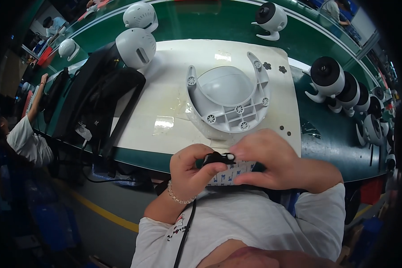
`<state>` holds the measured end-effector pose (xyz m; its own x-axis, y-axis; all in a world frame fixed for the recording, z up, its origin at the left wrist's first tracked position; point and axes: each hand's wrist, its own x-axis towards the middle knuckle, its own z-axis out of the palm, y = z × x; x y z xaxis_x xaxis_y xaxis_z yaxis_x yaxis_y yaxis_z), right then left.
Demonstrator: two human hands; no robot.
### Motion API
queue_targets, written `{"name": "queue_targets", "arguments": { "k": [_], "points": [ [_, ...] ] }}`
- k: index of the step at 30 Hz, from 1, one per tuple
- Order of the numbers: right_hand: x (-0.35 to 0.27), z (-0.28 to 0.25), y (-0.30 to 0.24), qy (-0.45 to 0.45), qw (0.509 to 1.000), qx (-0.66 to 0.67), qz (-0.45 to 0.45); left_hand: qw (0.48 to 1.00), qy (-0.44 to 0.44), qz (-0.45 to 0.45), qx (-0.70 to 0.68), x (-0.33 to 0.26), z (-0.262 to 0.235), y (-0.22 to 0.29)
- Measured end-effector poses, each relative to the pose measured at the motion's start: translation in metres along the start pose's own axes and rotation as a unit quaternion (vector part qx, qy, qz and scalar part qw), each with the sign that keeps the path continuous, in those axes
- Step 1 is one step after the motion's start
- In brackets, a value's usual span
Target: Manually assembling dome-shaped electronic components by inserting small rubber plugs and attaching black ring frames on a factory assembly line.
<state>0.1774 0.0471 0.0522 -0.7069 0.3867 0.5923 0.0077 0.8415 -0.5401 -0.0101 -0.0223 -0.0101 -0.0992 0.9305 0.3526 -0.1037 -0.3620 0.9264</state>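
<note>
Close to my body, just past the table's near edge, my left hand (190,167) grips a small black piece (213,158) with a white tip; its kind is not clear. Below that piece hangs a white sheet with blue print (223,177), like adhesive backing. My right hand (270,158) is closed at the sheet's right side, thumb across its face, fingertips beside the white tip. Beyond both hands, a grey-white plastic housing (228,87) lies on the mat, its ribbed base with two curved arms and round screw seats facing up.
A cream mat (165,107) covers part of the green table. Black bags (116,89) and white round housings (136,47) stand left. Several black-and-white round units (328,78) line the right. Dark pads (282,69) lie on the mat. A co-worker's arm (36,100) reaches in at far left.
</note>
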Motion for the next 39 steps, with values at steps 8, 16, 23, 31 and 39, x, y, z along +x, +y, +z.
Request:
{"name": "queue_targets", "arguments": {
  "k": [8,16,23,31,39],
  "points": [
    [0.0,-0.001,0.005,-0.011,0.987,0.098,0.124,0.996,-0.079,-0.033,0.038,0.007,0.002,0.018],
    [0.004,-0.001,0.002,0.013,0.988,-0.135,-0.072,0.976,-0.05,0.093,0.188,0.006,0.008,0.015],
    [0.008,-0.001,0.001,0.038,0.999,0.009,-0.036,0.97,-0.038,0.131,0.203,0.009,0.008,0.016],
    [0.012,-0.003,-0.006,-0.045,0.996,0.045,0.059,0.931,-0.085,0.217,0.283,0.014,0.01,0.018],
    [0.001,0.008,0.009,0.117,0.983,0.098,-0.104,0.982,0.007,0.062,0.179,0.002,0.009,0.014]
  ]
}}
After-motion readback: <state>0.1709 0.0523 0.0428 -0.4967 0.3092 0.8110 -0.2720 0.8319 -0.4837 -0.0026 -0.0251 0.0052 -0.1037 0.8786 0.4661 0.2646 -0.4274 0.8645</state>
